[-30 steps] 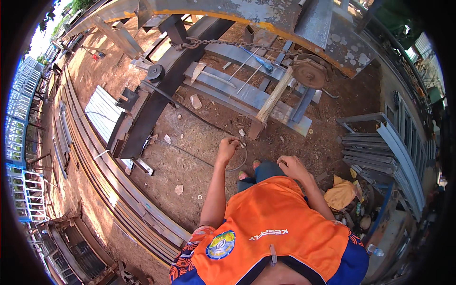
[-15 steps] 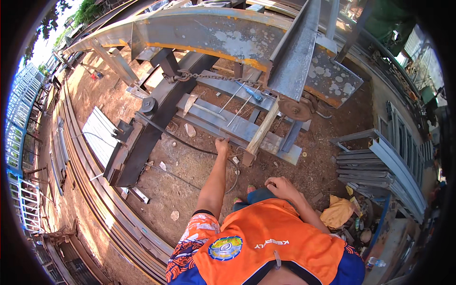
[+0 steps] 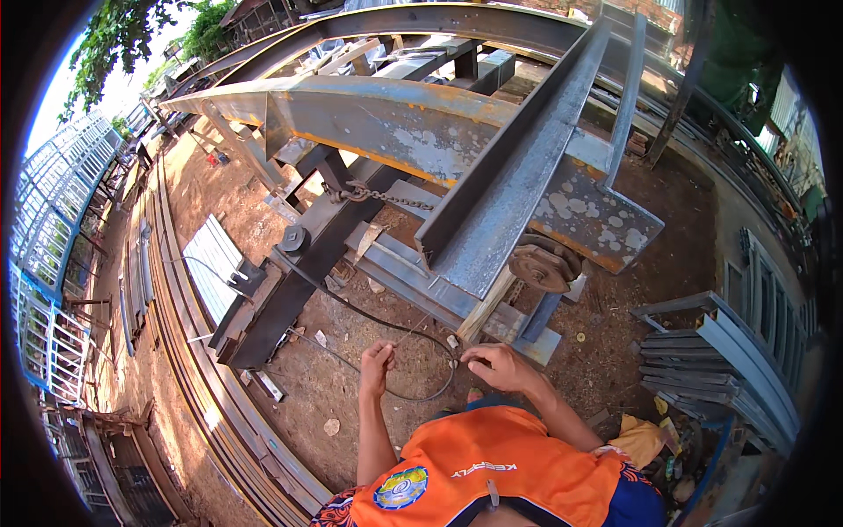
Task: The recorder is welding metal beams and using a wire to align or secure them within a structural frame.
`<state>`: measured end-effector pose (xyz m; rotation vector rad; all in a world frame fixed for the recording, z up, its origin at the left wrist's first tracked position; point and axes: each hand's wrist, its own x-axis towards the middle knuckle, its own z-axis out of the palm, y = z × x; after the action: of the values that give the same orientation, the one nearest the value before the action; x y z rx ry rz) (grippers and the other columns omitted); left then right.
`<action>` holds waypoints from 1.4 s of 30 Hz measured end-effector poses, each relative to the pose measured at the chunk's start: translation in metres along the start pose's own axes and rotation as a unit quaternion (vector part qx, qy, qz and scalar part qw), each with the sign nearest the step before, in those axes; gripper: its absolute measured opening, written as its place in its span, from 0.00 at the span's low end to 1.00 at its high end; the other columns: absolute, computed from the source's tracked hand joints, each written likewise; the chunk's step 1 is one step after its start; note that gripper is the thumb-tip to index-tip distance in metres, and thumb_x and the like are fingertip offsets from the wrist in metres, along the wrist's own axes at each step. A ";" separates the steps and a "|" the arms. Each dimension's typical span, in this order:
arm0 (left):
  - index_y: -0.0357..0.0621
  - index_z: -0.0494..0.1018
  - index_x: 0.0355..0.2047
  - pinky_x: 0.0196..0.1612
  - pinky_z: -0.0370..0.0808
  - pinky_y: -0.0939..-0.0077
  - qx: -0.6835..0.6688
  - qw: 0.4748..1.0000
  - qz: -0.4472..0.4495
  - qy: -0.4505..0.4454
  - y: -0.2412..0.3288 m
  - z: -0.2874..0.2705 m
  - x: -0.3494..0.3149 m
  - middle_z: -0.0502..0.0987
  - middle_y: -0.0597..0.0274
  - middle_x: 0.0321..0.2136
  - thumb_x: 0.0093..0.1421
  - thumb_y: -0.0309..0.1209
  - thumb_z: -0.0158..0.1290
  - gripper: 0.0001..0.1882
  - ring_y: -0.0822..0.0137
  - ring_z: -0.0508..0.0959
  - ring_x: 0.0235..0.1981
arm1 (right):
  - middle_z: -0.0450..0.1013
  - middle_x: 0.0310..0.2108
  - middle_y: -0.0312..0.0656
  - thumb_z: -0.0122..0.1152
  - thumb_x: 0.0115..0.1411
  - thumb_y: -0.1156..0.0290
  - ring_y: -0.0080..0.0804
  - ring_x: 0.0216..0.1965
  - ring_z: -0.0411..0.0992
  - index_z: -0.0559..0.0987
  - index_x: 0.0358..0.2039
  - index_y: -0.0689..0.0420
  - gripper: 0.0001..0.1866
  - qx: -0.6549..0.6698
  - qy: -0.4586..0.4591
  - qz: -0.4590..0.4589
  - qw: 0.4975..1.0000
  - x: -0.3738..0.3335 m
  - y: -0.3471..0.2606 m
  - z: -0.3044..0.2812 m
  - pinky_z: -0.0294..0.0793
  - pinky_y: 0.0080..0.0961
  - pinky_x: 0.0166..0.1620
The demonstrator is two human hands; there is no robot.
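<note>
A: Setting: open steel yard, bare dirt ground [image 3: 351,386]. Far left, white railing panels [image 3: 53,263]; next, long steel strips [image 3: 176,351] laid along the ground.

B: Centre?

A: One dark beam [image 3: 290,290] lying low, a chain [image 3: 382,198] across it. Above, a large rusty grey girder [image 3: 395,123] with a slanted steel section [image 3: 518,184] resting on it. One rusted wheel [image 3: 540,263] beneath its end plate.

B: Hands?

A: Left hand [image 3: 378,358]: fingers closed, pinching a thin wire [image 3: 413,332] that runs up toward the wood block [image 3: 483,307]. Right hand [image 3: 496,364]: fingers curled, tips pressed together just beside the same wire; whether it grips the wire, I cannot tell. A black cable [image 3: 421,386] loops on the dirt just below both hands.

B: Step in hand?

A: By my reading, the wire is being drawn or straightened between the two hands. The next move likely calls for steady tension and a firm pinch on both sides.

B: Right side?

A: Stacked grey steel sections [image 3: 729,351]; yellow cloth [image 3: 637,435] near them.
</note>
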<state>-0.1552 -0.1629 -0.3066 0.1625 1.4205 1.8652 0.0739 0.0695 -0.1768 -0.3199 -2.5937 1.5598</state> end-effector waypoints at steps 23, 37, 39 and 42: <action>0.35 0.78 0.30 0.30 0.73 0.70 0.565 0.752 0.287 -0.183 0.309 0.091 -0.100 0.79 0.53 0.25 0.58 0.30 0.62 0.09 0.57 0.80 0.26 | 0.71 0.23 0.36 0.62 0.65 0.64 0.23 0.22 0.65 0.78 0.27 0.65 0.16 0.170 0.327 -0.125 0.921 0.026 -0.027 -0.021 0.65 0.24 0.27; 0.33 0.79 0.39 0.38 0.71 0.83 0.456 0.709 0.510 -0.168 0.427 0.270 -0.009 0.80 0.66 0.30 0.65 0.33 0.58 0.12 0.78 0.75 0.32 | 0.68 0.25 0.32 0.59 0.69 0.60 0.17 0.27 0.62 0.78 0.31 0.64 0.18 0.141 0.341 -0.165 0.915 0.040 -0.069 -0.045 0.63 0.20 0.31; 0.32 0.79 0.40 0.35 0.70 0.82 0.457 0.647 0.586 -0.173 0.428 0.298 -0.005 0.78 0.67 0.26 0.66 0.34 0.57 0.14 0.79 0.74 0.30 | 0.68 0.25 0.31 0.59 0.68 0.61 0.16 0.27 0.62 0.78 0.31 0.64 0.17 0.151 0.351 -0.167 0.909 0.049 -0.092 -0.047 0.62 0.19 0.31; 0.33 0.79 0.39 0.31 0.68 0.81 0.455 0.661 0.589 -0.097 0.426 0.311 -0.005 0.75 0.70 0.23 0.66 0.34 0.56 0.13 0.79 0.72 0.26 | 0.68 0.25 0.30 0.59 0.68 0.63 0.15 0.27 0.62 0.78 0.32 0.64 0.15 0.172 0.391 -0.175 0.887 0.054 -0.101 -0.064 0.62 0.17 0.30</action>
<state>-0.1997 0.0381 0.1792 2.1515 2.1843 1.5737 0.0205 0.0909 -0.0593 -0.3303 -1.6224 1.3421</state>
